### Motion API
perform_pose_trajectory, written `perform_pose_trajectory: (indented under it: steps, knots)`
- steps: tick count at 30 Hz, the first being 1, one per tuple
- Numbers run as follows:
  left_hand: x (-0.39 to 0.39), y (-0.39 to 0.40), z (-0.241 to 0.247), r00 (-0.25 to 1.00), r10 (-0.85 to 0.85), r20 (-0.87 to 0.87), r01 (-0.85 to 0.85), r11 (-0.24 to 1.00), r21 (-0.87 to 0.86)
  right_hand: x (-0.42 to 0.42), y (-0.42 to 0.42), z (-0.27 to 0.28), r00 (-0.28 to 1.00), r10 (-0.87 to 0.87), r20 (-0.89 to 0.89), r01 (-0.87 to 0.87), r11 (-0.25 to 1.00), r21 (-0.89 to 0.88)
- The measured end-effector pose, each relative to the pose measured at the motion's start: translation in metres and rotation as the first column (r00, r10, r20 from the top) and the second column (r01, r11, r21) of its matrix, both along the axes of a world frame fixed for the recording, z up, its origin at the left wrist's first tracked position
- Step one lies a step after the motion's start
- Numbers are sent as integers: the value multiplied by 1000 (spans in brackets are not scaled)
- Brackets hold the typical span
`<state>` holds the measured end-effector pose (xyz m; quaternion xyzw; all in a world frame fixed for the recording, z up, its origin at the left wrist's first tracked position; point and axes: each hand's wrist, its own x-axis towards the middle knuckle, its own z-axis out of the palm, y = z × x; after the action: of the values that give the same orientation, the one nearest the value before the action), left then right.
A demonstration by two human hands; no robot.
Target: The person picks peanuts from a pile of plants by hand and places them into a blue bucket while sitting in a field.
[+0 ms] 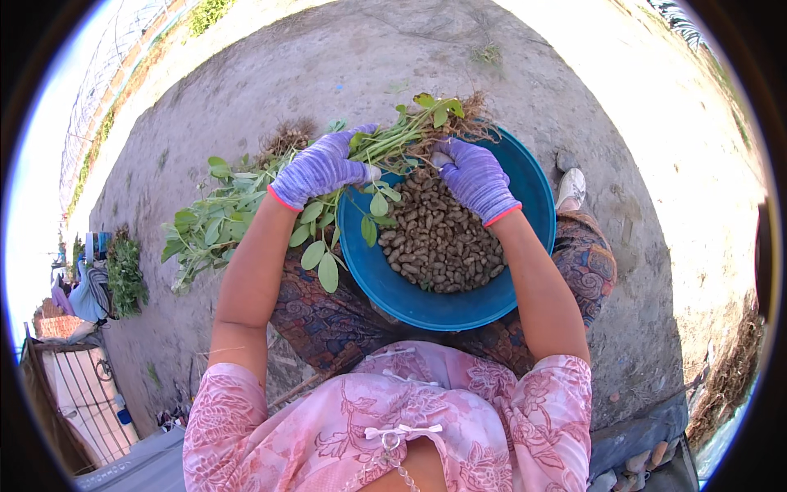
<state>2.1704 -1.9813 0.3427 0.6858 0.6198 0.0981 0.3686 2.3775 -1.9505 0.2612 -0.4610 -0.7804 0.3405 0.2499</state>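
Observation:
My left hand (pixel 329 163), in a purple striped knit glove, is closed around the green stems of a bunch of peanut plants (pixel 399 138). Leaves hang from it over the left rim of a blue plastic basin (pixel 442 317). Tangled brown roots (pixel 470 117) stick out at the bunch's right end. My right hand (pixel 476 175), gloved alike, has its fingers curled at the underside of these roots; its fingertips are partly hidden. Below both hands, a heap of unshelled peanuts (pixel 446 240) lies in the basin, between my legs.
More uprooted peanut plants (pixel 215 215) lie on the dirt ground (pixel 393 55) left of the basin. Farther left stands another leafy pile (pixel 126 273) near a person (pixel 89 292). A barred metal gate (pixel 86 400) is at lower left. Stones (pixel 639 461) sit at lower right.

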Motion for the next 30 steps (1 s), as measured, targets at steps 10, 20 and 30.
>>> perform_pose_trajectory:
  steps: [10, 20, 30]
  knots:
    - [-17, 2, 3, 984, 165, 69, -158, 983, -89, 35, 12, -1, 979, 117, -167, -159, 950, -267]
    - [-6, -4, 5, 974, 87, 210, -52, 984, -170, 2, 8, -27, 761, -196, -618, -220, 819, -530]
    - [-5, -4, 5, 987, 109, 115, -96, 989, -112, 2, 1, -4, 547, -390, -741, -418, 640, -645]
